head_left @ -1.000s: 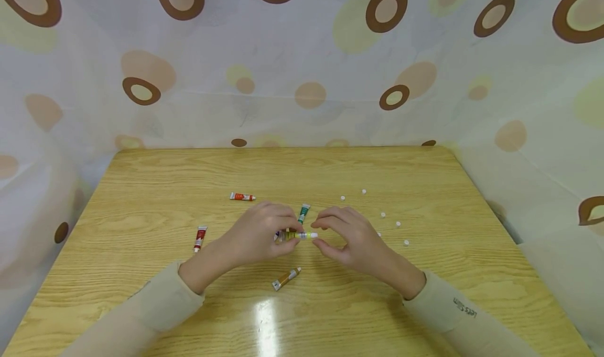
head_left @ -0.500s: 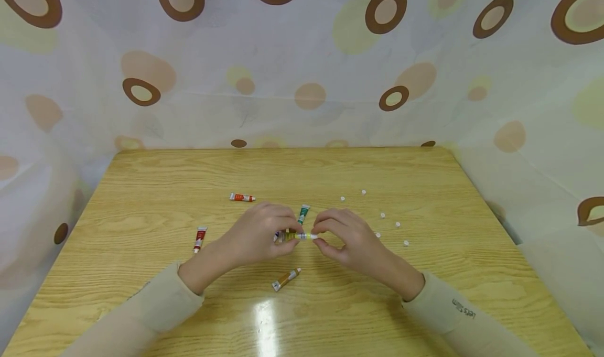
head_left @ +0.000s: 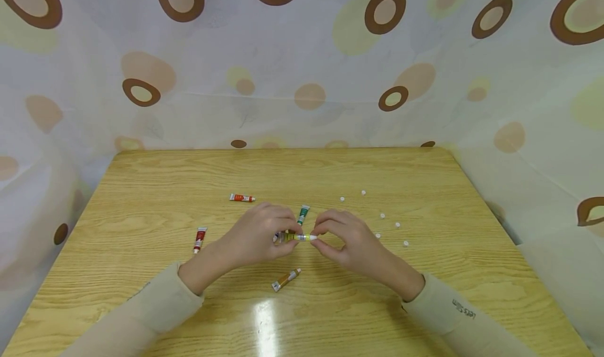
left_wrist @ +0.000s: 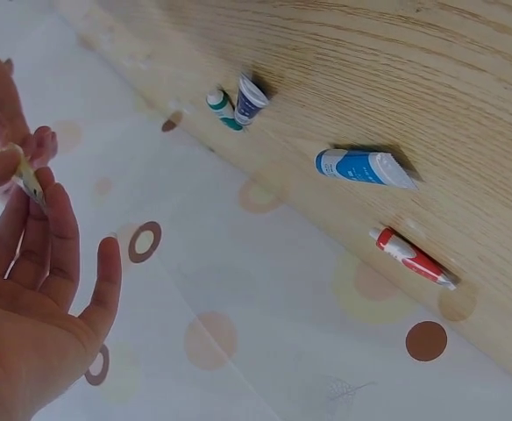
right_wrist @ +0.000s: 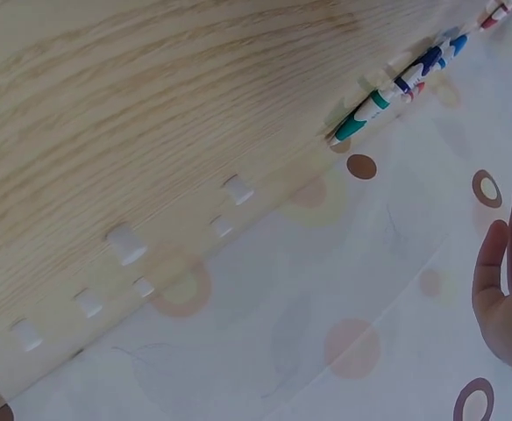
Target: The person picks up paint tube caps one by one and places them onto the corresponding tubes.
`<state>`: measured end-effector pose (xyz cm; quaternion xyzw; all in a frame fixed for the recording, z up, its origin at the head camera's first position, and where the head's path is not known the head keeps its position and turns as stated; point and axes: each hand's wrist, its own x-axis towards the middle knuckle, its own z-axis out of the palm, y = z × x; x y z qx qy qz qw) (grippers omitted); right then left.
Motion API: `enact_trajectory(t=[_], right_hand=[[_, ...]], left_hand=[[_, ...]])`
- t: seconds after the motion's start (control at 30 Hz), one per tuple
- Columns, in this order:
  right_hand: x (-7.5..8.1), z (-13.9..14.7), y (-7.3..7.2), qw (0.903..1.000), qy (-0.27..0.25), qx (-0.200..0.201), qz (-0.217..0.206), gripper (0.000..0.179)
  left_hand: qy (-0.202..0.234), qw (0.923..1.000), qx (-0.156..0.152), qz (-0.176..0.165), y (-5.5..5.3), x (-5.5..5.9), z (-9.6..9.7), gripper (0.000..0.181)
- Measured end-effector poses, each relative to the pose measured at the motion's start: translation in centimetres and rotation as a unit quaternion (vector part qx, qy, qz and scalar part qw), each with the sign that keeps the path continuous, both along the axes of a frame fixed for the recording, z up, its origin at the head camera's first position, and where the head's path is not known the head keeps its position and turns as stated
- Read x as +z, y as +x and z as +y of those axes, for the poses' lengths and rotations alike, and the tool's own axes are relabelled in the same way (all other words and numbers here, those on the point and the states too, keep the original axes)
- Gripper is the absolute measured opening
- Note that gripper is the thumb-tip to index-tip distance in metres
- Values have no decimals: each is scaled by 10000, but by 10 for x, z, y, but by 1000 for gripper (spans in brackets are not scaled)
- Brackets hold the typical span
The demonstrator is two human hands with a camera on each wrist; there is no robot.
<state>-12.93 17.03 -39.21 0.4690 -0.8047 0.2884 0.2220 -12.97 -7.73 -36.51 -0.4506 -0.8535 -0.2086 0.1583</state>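
Bright yellow is shown on the slim tube (head_left: pixel 302 237), banded with white and tipped in white. The ochre-brown tube (head_left: pixel 285 280) is broken by a pale label, while deep green is seen on the small green tube (head_left: pixel 303 215), orange-red on the short orange-red tube (head_left: pixel 243 197) and crimson on the dark red tube (head_left: pixel 200 239). Sky blue and white are shared by the blue tube (left_wrist: pixel 357 167); navy is capped with white on the dark blue tube (left_wrist: pixel 249 101). The small round caps (head_left: pixel 383 216) are plain white. The wooden tabletop (head_left: pixel 165 189) is streaked with honey-coloured grain. The whitish cloth (head_left: pixel 269 47) is patterned with brown rings and peach and pale yellow spots. The beige sleeve (head_left: pixel 439 302) is printed with dark lettering.
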Motion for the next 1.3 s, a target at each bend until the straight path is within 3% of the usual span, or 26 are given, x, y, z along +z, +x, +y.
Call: enact_trajectory(t=[0.17,0.7,0.9,1.17,1.3], right_hand=[[0,0,-1,9999,58,-16,90,19],[2,-1,0,9991,87,-167,371,10],[4,-2,1,9988,90,-279,401,8],[5,-3,2,9975,202,-491,477,30],[5,-4,1,9973,182,-567,420,26]], left_hand=[[-3,10000,48,-45,0,0,-1,10],[-10,9999,77,66,-1,-2,0,12],[-79,9985,53,532,-2,-3,1,13],[-60,9943,3,1069,-3,-5,2,16],[-41,9926,25,1215,-4,-5,3,17]])
